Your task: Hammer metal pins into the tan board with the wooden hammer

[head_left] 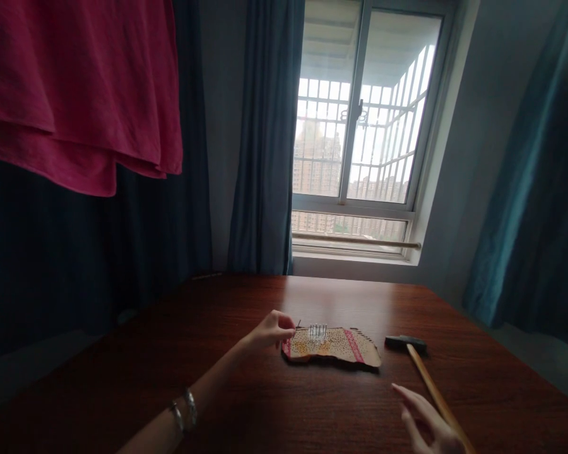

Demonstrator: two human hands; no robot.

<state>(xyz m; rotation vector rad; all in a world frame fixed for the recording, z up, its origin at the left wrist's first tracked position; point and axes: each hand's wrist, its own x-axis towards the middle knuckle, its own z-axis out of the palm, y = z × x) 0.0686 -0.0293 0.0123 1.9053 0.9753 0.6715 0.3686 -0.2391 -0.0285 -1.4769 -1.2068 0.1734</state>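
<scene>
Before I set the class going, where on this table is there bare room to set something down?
Bare tabletop lies beyond the board, toward the window; left of the left forearm; and between that forearm and the right hand. It is crowded at the board's upright nails and left end, where the left hand is, and along the hammer.

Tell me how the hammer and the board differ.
The hammer is long and slim; the board broad and ragged-edged. The hammer has a dark head and yellowish handle; the board is pale, dotted, with pink bands. Nails stand on the board, none on the hammer. Both lie on the table.
</scene>
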